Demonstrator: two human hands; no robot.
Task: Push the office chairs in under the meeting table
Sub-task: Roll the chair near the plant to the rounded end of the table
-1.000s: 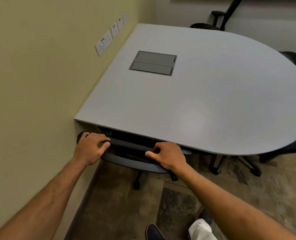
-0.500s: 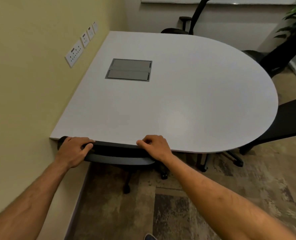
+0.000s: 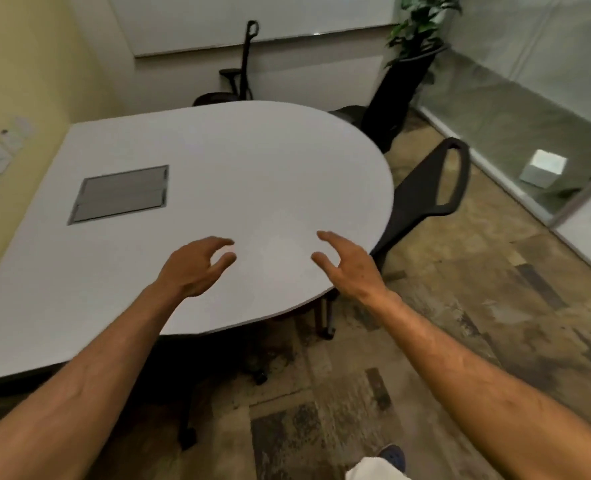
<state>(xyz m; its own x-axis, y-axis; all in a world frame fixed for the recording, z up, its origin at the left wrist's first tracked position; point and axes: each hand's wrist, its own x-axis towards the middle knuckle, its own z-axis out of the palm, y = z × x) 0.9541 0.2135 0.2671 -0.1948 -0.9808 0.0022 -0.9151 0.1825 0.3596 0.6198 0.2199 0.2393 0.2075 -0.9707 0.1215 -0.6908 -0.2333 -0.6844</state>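
Right now both hands hang in the air over the near edge of the meeting table (image 3: 235, 174), holding nothing: the left hand (image 3: 191, 268) has its fingers loosely curled and spread, thumb apart from the rest, and the right hand (image 3: 351, 268) mirrors it with fingers spread and slightly bent. Neither one touches the tabletop as far as can be told. Of the office chairs, 1 is tucked under the near side, where only its dark base and casters (image 3: 186, 441) show on the carpet below the table edge. A 2nd chair (image 3: 429, 192) stands at the rounded right end with its backrest leaning well out past the edge, so it looks like the next one to push in. A 3rd chair (image 3: 243, 74) sits at the far side by the wall, and a 4th seat (image 3: 347, 114) shows just beside the tall black planter (image 3: 394, 91). My guess is that the hands are heading for the chair on the right. The risks lie in that push: the backrest is tilted, so a shove high on its open loop could tip or swivel the chair instead of rolling it, and its armrests, hidden here, may catch on the table edge. The table leg (image 3: 327, 317) near the right hand could also block the casters if the chair goes in at an angle.
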